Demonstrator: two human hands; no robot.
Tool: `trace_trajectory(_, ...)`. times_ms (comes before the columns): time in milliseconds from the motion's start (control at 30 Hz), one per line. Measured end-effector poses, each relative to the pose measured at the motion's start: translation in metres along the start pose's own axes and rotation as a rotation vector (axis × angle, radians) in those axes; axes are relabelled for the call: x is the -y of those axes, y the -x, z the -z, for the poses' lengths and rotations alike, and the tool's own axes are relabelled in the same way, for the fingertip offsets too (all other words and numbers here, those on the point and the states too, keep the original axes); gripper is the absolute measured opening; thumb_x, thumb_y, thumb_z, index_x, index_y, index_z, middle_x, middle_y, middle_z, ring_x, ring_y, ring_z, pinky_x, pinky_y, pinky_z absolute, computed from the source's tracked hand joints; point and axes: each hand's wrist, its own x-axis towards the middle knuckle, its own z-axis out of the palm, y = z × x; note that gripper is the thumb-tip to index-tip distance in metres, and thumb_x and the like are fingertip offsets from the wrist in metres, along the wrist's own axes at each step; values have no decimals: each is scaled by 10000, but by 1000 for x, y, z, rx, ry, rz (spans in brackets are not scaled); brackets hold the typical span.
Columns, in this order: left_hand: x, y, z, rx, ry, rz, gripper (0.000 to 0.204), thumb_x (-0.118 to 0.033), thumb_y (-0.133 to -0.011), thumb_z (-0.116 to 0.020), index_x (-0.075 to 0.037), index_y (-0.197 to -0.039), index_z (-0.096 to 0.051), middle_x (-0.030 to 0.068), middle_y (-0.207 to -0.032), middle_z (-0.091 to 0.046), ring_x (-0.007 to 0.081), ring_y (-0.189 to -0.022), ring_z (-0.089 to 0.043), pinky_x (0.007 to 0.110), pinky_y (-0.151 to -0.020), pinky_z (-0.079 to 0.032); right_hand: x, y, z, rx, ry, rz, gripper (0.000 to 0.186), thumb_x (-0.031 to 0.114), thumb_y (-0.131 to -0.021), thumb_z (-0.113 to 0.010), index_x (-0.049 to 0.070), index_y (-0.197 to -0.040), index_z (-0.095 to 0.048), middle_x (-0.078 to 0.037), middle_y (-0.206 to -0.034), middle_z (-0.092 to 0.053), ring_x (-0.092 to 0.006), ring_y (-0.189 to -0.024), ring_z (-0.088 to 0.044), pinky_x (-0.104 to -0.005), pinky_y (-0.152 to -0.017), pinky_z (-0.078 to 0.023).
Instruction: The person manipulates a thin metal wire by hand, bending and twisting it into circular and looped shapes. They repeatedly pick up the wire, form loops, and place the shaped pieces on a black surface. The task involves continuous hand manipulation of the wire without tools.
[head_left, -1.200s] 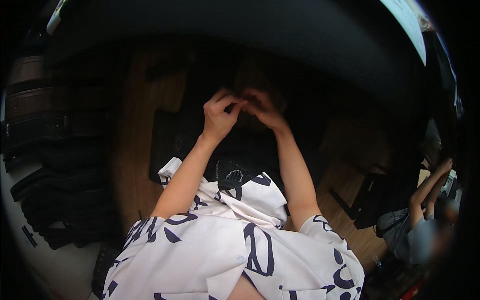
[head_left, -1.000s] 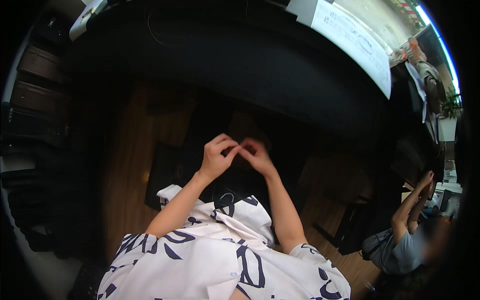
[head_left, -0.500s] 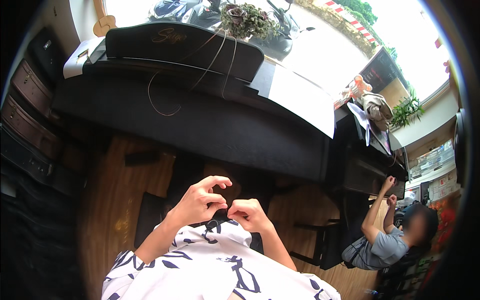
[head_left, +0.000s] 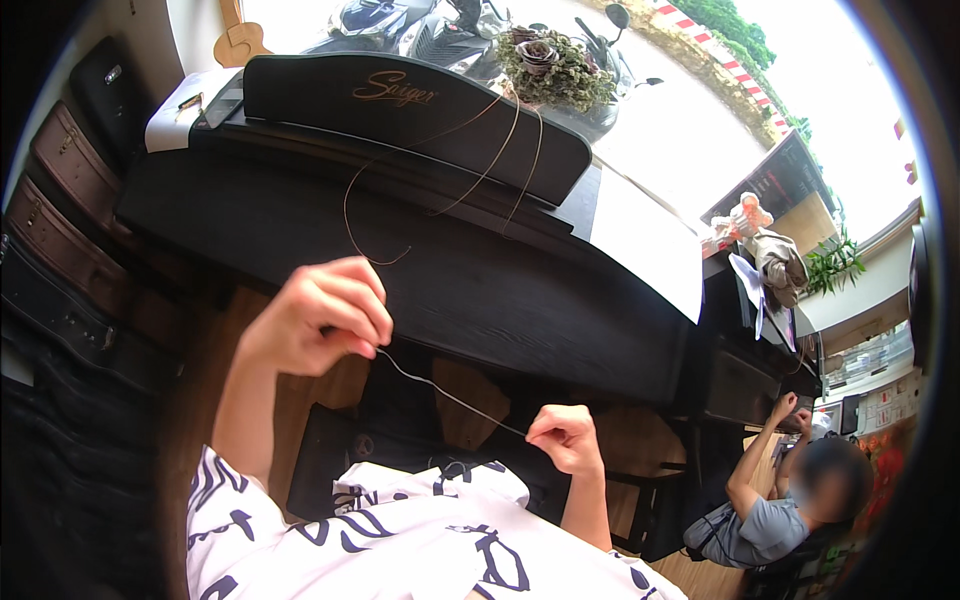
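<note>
My left hand [head_left: 325, 315] is raised in front of the black piano's closed lid [head_left: 480, 285], its fingers closed in a pinch. Between thumb and fingers it grips one end of a thin silvery wire [head_left: 437, 388], which may be a string. From there the wire runs in a slightly wavy line down to my right hand [head_left: 565, 438]. That hand, lower and nearer my lap, pinches the other end with curled fingers. Several thin brownish strands [head_left: 348, 205] lie loosely over the piano's music rest [head_left: 340, 95] and lid, apart from both hands.
A bunch of dried flowers [head_left: 560, 70] stands behind the music rest. White paper [head_left: 650, 235] covers the piano's right end. Dark instrument cases [head_left: 70, 240] line the left wall. At the right, another person [head_left: 760, 510] sits with raised hands by a second dark piece of furniture.
My hands, close together over my lap before, have moved apart. The left rose and went left, the right went right, and the wire now shows stretched between them.
</note>
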Motion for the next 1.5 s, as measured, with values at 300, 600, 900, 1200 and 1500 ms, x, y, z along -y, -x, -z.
trace_trajectory(300,45,-31,82,46,418,-24,485,-407,-896,-745,-73,-579,-594,33,-740,-646,180,-801,-516,316,-660,-423,-17,23,34,-217,-113,-105,116,-140,-776,-628,-28,-776,-661,-71,-734,-637,-109,-631,-555,-237,-561,-400)
trace_trajectory(600,123,-106,160,-76,171,150,358,-380,-997,-641,-49,-861,-631,13,-979,-594,57,-797,-489,214,-755,-439,-50,92,75,-382,-300,-275,122,59,-909,-671,-2,-821,-613,-30,-683,-555,-80,-548,-460,-229,-500,-350)
trace_trajectory(900,274,-254,242,-352,110,544,235,-282,-982,-668,-53,-1029,-692,3,-786,-647,50,-618,-541,171,-556,-437,-68,113,77,-427,-495,-257,168,75,-912,-667,14,-781,-581,-47,-605,-542,-125,-511,-484,-245,-482,-372)
trace_trajectory(1200,367,-314,213,184,-1047,1175,224,-202,-893,-600,-49,-989,-734,143,-951,-726,276,-866,-697,423,-766,-539,32,-17,64,-397,-690,210,131,20,-929,-648,-36,-838,-573,-130,-562,-592,-184,-414,-551,-252,-383,-457)
trace_trajectory(1500,346,-302,202,561,-1052,1464,346,-103,-899,-552,-169,-1193,-722,17,-1188,-725,183,-1072,-682,396,-941,-513,115,-232,60,-275,-387,232,131,93,-990,-573,-36,-979,-592,-54,-619,-562,-102,-475,-513,-243,-486,-432)
